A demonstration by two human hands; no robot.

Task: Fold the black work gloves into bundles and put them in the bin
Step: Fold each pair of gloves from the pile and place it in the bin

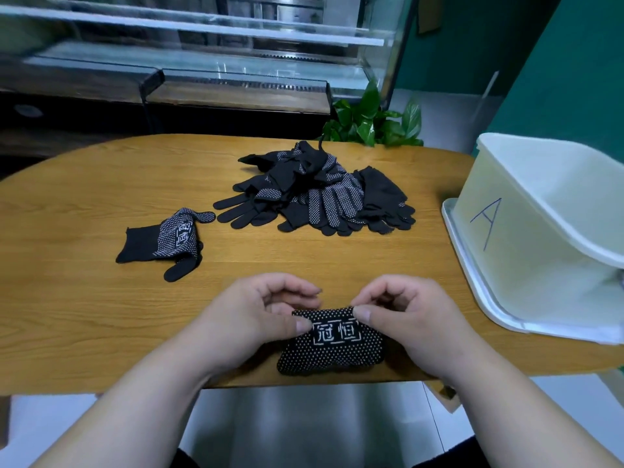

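Fingers [297, 324] of the left hand [260, 319] and the right hand [408, 319] are curled and pinch the far rim of the glove bundle [332, 347]. Each thumb presses on the bundle's dotted top face beside the white printed label. The other fingertips tuck behind the rim, where I cannot tell how much cloth they hold. The bundle lies on the table [101, 315] right at its near edge, about midway along, with its lower side almost at the lip. That looks like the first risk: a pull toward the body while the cuff is being turned over could drag the bundle off the edge and onto the floor. The second is the fold itself. The knit looks springy, so if the pinch takes only the outer layer, or lets go before the cuff is wrapped fully round, the roll may spring open and have to be redone. The white bin [540, 231], marked with a blue A, stands at the table's right edge on a flat white tray [472, 282]. Its wall looks tall, so a bundle tossed rather than carried over could strike the rim, loosen, or fall outside. The loose pile of gloves [317, 194] lies toward the far edge, and a single glove [165, 241] lies apart toward the left, both well away from the hands.
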